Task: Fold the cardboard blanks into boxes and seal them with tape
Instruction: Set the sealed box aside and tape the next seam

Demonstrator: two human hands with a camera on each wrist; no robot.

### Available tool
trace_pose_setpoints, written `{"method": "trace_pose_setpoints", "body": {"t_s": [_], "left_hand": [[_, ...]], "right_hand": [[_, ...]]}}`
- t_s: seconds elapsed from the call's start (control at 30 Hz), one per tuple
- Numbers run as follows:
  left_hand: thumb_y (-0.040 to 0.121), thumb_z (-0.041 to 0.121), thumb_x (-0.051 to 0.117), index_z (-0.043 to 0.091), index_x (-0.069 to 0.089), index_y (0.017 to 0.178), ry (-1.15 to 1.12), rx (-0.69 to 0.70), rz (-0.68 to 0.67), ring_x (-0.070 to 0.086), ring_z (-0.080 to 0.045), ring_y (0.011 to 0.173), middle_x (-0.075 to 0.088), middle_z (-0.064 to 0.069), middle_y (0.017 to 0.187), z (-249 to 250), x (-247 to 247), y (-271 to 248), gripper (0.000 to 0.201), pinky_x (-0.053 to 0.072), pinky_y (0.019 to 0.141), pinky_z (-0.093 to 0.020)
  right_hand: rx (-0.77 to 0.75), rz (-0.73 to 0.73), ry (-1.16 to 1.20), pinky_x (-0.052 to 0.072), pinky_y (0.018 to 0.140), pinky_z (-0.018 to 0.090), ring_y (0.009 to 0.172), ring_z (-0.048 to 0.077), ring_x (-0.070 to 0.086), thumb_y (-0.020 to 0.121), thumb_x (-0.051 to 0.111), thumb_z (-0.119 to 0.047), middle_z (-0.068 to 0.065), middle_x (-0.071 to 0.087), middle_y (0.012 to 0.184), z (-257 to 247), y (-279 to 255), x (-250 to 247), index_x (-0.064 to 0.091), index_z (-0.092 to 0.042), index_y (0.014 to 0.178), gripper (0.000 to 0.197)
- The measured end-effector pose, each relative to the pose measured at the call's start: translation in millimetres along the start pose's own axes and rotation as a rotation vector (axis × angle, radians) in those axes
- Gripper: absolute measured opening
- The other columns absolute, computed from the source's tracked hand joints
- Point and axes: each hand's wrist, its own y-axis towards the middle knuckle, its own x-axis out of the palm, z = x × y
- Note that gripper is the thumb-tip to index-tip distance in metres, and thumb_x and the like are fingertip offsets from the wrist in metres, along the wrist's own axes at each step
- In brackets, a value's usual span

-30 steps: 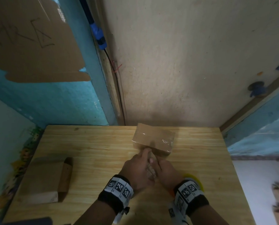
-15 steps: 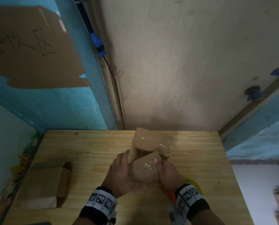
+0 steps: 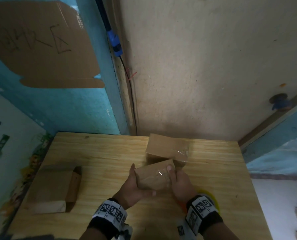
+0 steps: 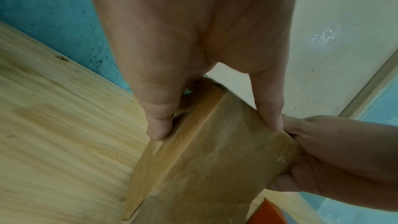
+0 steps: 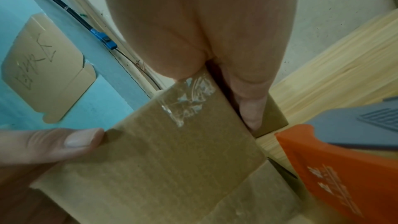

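A small closed cardboard box (image 3: 153, 176) is held above the wooden table (image 3: 101, 153) between both hands. My left hand (image 3: 135, 182) grips its left end, fingers on the far side and thumb under the near edge. My right hand (image 3: 175, 177) grips the right end, with its thumb on a wrinkled patch of clear tape (image 5: 191, 96) on the top face. The left wrist view shows the box (image 4: 215, 159) pinched between left fingers and thumb. A second taped box (image 3: 168, 149) sits on the table just behind.
A stack of flat cardboard blanks (image 3: 56, 186) lies at the table's left. An orange tape dispenser (image 5: 333, 168) with a toothed blade rests on the table beneath my right wrist. Walls close off the table's far side, and a cardboard sheet (image 3: 40, 49) hangs on the left wall.
The hands were pressed together low in front of the rear box. They have spread apart and now hold the small box raised between them, with the left hand moved under its left end.
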Motion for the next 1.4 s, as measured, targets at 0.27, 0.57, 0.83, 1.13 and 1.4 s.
{"method": "trace_pose_setpoints", "body": {"t_s": [0.27, 0.57, 0.83, 1.13, 1.4], "left_hand": [[0.069, -0.008, 0.087, 0.029, 0.028, 0.131, 0.119, 0.183, -0.016, 0.054, -0.010, 0.117, 0.046, -0.003, 0.133, -4, -2, -1, 0.093, 0.056, 0.078, -0.019], [0.060, 0.009, 0.095, 0.038, 0.038, 0.124, 0.148, 0.142, 0.060, 0.056, -0.013, 0.118, 0.051, 0.004, 0.128, -14, -15, 3, 0.090, 0.061, 0.086, -0.034], [0.056, 0.040, 0.099, 0.033, 0.032, 0.126, 0.123, 0.115, 0.242, 0.052, -0.004, 0.115, 0.048, 0.014, 0.127, -21, -12, -4, 0.097, 0.051, 0.073, -0.016], [0.066, 0.042, 0.093, 0.041, 0.023, 0.132, 0.302, 0.280, 0.310, 0.043, -0.004, 0.123, 0.025, 0.018, 0.132, -19, -3, -7, 0.096, 0.055, 0.096, -0.029], [0.067, 0.066, 0.079, 0.031, 0.013, 0.156, 0.714, 0.357, 0.372, 0.030, -0.015, 0.142, 0.025, 0.009, 0.153, -3, 6, -7, 0.116, 0.043, 0.113, -0.044]], "right_hand": [[0.039, 0.051, 0.011, 0.043, 0.063, 0.005, 0.078, -0.002, 0.067, 0.113, 0.032, -0.044, -0.010, 0.072, 0.081, -3, -9, -2, 0.069, -0.023, 0.082, 0.053], [0.107, 0.019, 0.111, 0.044, 0.082, 0.018, 0.090, -0.003, 0.055, 0.113, 0.034, -0.045, -0.017, 0.059, 0.096, -11, -26, -10, 0.060, -0.029, 0.096, 0.035], [0.081, 0.145, -0.516, 0.062, 0.069, 0.036, 0.067, 0.010, 0.064, 0.097, 0.061, -0.044, -0.006, 0.067, 0.073, 16, -37, -38, 0.061, -0.028, 0.080, 0.024], [0.343, -0.017, -0.715, 0.061, 0.077, 0.034, 0.073, 0.012, 0.069, 0.081, 0.037, -0.096, -0.003, 0.071, 0.077, 51, -48, -34, 0.074, -0.017, 0.082, 0.087], [0.249, -0.059, -0.643, 0.056, 0.085, 0.026, 0.090, 0.008, 0.068, 0.092, 0.046, -0.076, -0.002, 0.073, 0.106, 75, -49, -40, 0.064, -0.028, 0.128, 0.063]]}}
